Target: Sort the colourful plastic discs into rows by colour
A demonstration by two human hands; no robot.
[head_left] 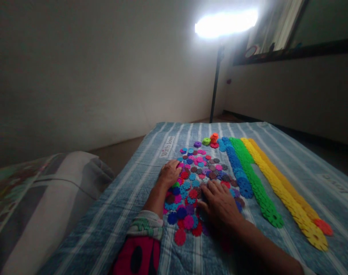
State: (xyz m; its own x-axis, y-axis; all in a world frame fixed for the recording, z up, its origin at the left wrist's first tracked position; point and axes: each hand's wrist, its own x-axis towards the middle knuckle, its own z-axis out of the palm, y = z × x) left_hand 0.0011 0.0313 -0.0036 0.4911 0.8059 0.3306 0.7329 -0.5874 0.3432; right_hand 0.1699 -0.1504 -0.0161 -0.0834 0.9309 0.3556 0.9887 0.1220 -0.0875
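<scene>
A spread of mixed-colour notched plastic discs point(192, 193) lies between my two hands on the striped blue cloth. My left hand point(170, 173) rests along its left edge, fingers bent a little and touching pink discs; nothing shows held in it. On the right side of the spread, my right hand point(221, 203) lies palm down over the discs with its thumb apart, and whatever is under the palm is hidden. To the right run long overlapping rows: a blue row point(235, 162), a green row point(254, 185), a yellow row point(280, 187) and an orange row point(288, 183).
Small piles, one lime green point(206, 141) and one orange point(214, 137), sit at the far end beside a purple disc point(197, 144). A red-orange disc point(324, 227) lies by the near end of the orange row. Behind stands a lit lamp point(226, 23); a grey-white bundle point(62, 194) is at left.
</scene>
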